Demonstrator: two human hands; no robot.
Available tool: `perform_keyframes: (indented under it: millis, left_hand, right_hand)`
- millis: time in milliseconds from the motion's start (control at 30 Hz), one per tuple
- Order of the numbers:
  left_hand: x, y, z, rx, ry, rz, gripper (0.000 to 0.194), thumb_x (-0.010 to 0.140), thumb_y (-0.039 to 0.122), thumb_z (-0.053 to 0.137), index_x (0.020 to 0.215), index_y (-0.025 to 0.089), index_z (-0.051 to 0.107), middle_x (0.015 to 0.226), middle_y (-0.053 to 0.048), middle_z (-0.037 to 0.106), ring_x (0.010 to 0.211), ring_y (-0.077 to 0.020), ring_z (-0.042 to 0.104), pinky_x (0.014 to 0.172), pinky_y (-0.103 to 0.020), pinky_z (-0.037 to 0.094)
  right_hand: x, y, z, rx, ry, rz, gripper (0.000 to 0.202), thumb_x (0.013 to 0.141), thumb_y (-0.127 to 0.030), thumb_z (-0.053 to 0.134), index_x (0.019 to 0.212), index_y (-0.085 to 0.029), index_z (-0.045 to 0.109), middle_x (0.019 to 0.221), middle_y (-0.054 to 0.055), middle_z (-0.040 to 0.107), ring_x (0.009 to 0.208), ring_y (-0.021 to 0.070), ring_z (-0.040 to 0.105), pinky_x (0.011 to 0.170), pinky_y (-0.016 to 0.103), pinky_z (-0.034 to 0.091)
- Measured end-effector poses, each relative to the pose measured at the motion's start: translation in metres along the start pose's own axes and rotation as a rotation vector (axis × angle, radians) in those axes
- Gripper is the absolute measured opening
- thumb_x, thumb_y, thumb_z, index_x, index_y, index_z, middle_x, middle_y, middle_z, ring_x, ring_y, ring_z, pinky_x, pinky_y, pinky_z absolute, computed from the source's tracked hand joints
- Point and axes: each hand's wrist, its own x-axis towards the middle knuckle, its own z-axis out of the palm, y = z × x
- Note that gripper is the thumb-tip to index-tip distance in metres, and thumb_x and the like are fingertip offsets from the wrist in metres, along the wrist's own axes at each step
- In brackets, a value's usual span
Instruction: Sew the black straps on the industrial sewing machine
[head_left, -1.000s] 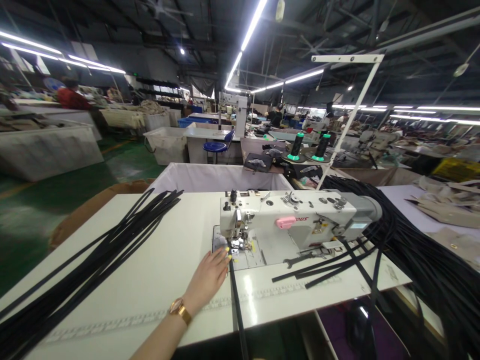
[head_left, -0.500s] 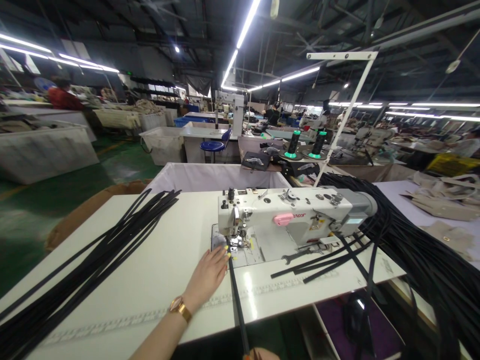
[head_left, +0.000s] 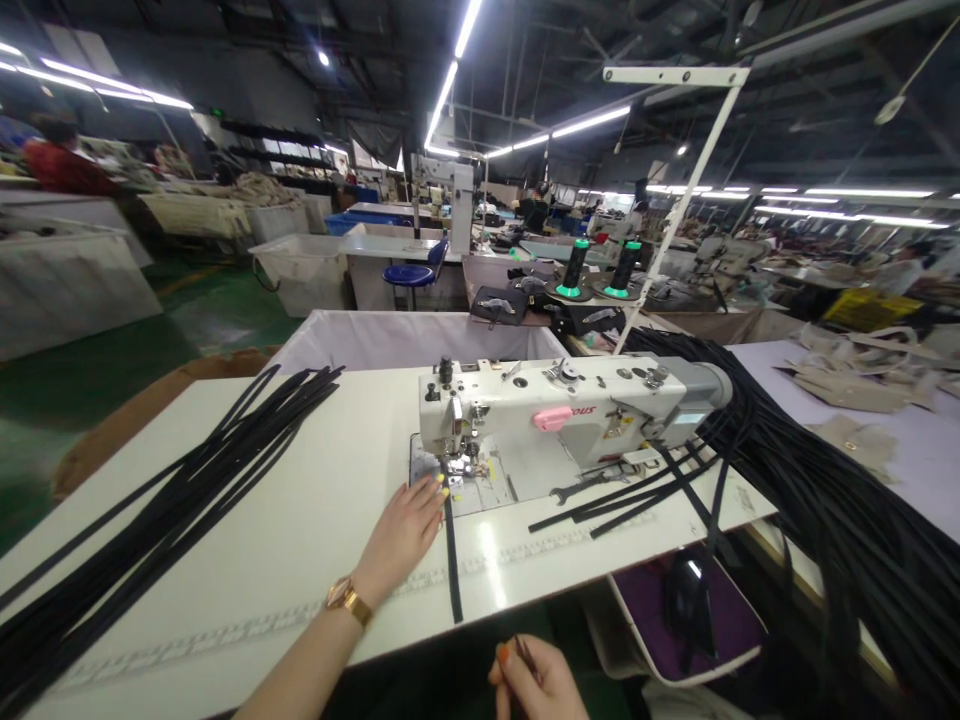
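Where one white sewing table [head_left: 360, 420] spreads before me, one great heap of black straps [head_left: 840, 480] sprawls at its right side, too tangled to count, and one bundle of straps [head_left: 161, 515], its number also unclear, lies across the left. One sewing machine [head_left: 517, 410] stands between them. Beyond it rise two thread cones [head_left: 576, 268], black with green ends; in front of it, three strap ends [head_left: 555, 520] reach over the tabletop. Of my two hands, the left hand [head_left: 405, 525] lies flat, fingers stretched out, grasping nothing, its fingertips touching one single strap [head_left: 452, 565] beside the presser foot. That strap runs toward me to the table's front edge. One wrench [head_left: 581, 489] lies near the machine's base, and one gold watch [head_left: 349, 600] circles my left wrist. Below the edge, my right hand [head_left: 544, 685] is curled closed around one slim dark tool [head_left: 525, 652], its kind unclear.
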Motion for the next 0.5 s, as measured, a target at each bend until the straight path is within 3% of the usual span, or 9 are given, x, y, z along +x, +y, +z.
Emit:
perform_keyframes:
  millis: [133, 300, 367, 500]
  left_hand:
    - [-0.001, -0.003, 0.005, 0.002, 0.008, 0.013, 0.037, 0.099, 0.032, 0.041, 0.129, 0.022, 0.060, 0.140, -0.007, 0.054, 0.132, -0.0294, 0.046, 0.109, -0.057, 0.038]
    - [-0.003, -0.012, 0.018, 0.034, 0.022, 0.056, 0.038, 0.098, 0.036, 0.042, 0.126, 0.021, 0.063, 0.137, -0.008, 0.057, 0.130, -0.0312, 0.049, 0.107, -0.056, 0.040]
    - [-0.003, -0.017, 0.024, 0.040, 0.025, 0.072, 0.040, 0.097, 0.039, 0.043, 0.126, 0.020, 0.063, 0.137, -0.009, 0.057, 0.130, -0.0320, 0.048, 0.106, -0.056, 0.040]
    - [-0.005, -0.024, 0.032, 0.057, 0.019, 0.092, 0.041, 0.097, 0.040, 0.043, 0.127, 0.019, 0.062, 0.138, -0.009, 0.056, 0.131, -0.0319, 0.047, 0.107, -0.055, 0.039]
  right_hand:
    - [0.005, -0.020, -0.051, -0.201, 0.132, -0.157, 0.047, 0.091, -0.058, 0.048, 0.074, -0.016, 0.064, 0.047, -0.001, 0.060, 0.056, 0.0148, 0.055, 0.071, 0.027, 0.042]
    - [0.004, -0.040, -0.129, -0.488, 0.332, -0.228, 0.042, 0.096, -0.046, 0.043, 0.071, -0.017, 0.062, 0.059, 0.002, 0.064, 0.063, 0.0171, 0.059, 0.068, 0.028, 0.044]
    - [0.004, -0.049, -0.158, -0.741, 0.427, -0.232, 0.038, 0.097, -0.039, 0.041, 0.075, -0.017, 0.063, 0.068, 0.004, 0.068, 0.066, 0.0177, 0.062, 0.067, 0.027, 0.045]
    - [0.011, -0.071, -0.198, -1.328, 0.560, -0.209, 0.029, 0.098, -0.026, 0.039, 0.105, -0.018, 0.066, 0.102, 0.008, 0.073, 0.092, 0.0209, 0.068, 0.075, 0.027, 0.047]
